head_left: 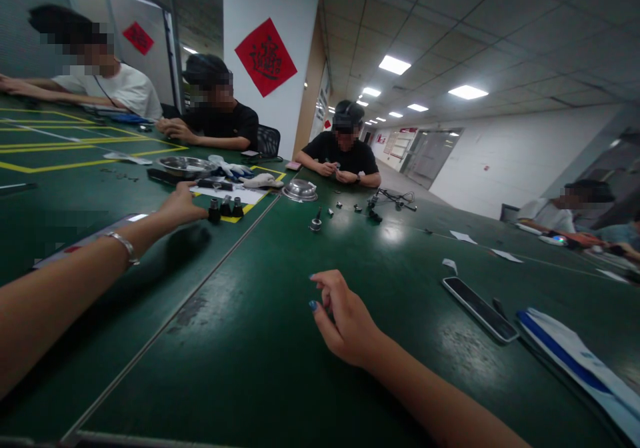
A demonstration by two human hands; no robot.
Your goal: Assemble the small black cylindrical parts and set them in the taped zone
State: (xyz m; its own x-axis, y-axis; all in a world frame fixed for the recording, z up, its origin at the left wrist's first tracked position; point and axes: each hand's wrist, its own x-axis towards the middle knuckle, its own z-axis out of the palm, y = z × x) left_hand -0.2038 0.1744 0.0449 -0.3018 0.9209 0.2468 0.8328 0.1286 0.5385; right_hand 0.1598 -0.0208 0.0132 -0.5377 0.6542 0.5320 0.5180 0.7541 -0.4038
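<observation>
My left hand (181, 207) reaches over the table at the left, fingers apart, with nothing visible in its grasp. One digit points at the nearest of three small black fittings with silvery tops (214, 211), close to or touching it; I cannot tell which. A long black piece (215, 185) lies just beyond on a white sheet (254, 198). Above the middle of the table is my right hand (345, 318), empty, its fingers loosely bent and the thumb apart from them. Farther off stands a small metal part with a thin upright stem (315, 224).
Past my left hand are a metal dish (186, 165) and gloves (263, 181). An upturned metal bowl (300, 190), small parts and a cable (400, 198) lie farther back. A phone (480, 309) and a blue-white packet (575, 355) lie right. Several people sit around the table.
</observation>
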